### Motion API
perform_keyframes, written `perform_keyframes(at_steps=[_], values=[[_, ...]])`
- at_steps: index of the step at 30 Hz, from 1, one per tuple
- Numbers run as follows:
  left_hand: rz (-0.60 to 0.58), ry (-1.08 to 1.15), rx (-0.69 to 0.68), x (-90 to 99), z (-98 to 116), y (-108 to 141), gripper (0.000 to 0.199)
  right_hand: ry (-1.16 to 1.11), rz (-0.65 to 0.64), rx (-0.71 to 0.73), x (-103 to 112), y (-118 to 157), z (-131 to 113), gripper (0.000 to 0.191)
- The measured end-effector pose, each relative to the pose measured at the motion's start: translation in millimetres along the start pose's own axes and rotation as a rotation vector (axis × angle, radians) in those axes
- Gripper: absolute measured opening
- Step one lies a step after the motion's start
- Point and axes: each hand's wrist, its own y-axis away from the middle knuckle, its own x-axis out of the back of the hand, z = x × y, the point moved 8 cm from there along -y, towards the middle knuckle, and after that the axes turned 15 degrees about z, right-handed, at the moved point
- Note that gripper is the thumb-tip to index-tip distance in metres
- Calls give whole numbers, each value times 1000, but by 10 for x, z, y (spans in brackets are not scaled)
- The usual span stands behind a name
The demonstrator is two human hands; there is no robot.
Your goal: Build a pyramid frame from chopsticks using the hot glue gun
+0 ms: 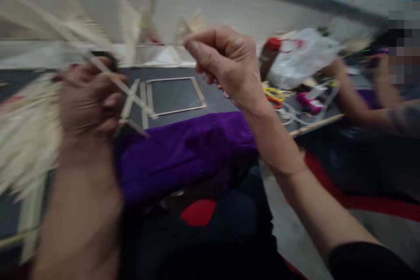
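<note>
My left hand (90,103) is closed around a long, thin, pale wooden strip (136,99), which slants from the upper left down to the right. A dark item with a bit of red shows behind its fingers, too blurred to name. My right hand (229,59) is raised above the table, thumb and fingers pinched together. Whether anything is in that pinch I cannot make out. Between the hands, a thin rectangular wooden frame (180,110) lies flat on the dark table (216,100). Short crossed strips (144,105) are near its left side. Purple cloth (183,153) hangs at the near edge.
A heap of pale strips (31,135) spreads at the left. Fan-like pale pieces (127,22) stand along the back. At the right are a red-topped container (271,46), a clear plastic bag (303,57) and a magenta item (308,103). Another person's arm (356,100) reaches in there.
</note>
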Motion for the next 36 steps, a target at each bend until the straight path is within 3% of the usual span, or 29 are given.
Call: perform_keyframes(at_steps=[2, 4, 6, 8, 10, 14, 20, 25, 30, 36], values=[[4, -7, -26, 182, 45, 14, 20, -46, -262, 56, -502, 236, -36, 12], [-28, 33, -60, 236, 51, 16, 22, -15, -397, 50, -917, 368, 93, 12], [-37, -1, -55, 258, -1, -1, 23, 53, -436, 4, -1227, 379, 275, 13], [7, -152, -90, 311, -25, -30, 15, 100, -405, -17, -1402, 302, 402, 15], [59, -343, -134, 378, -22, -57, 9, 118, -335, -7, -1457, 194, 469, 17], [77, -577, -173, 430, -28, -78, 25, 105, -258, -33, -1441, 100, 578, 19], [-42, -459, -186, 269, -96, -31, 20, -11, -419, -138, -1502, 265, 712, 11], [33, -597, -108, 338, -153, -59, 18, -66, -317, -183, -1458, 243, 905, 10], [32, -381, 11, 388, -152, -100, 25, -56, -241, -184, -1480, 225, 1142, 14], [45, -447, 41, 446, -151, -105, 20, 45, -243, -84, -1510, 253, 1200, 17]])
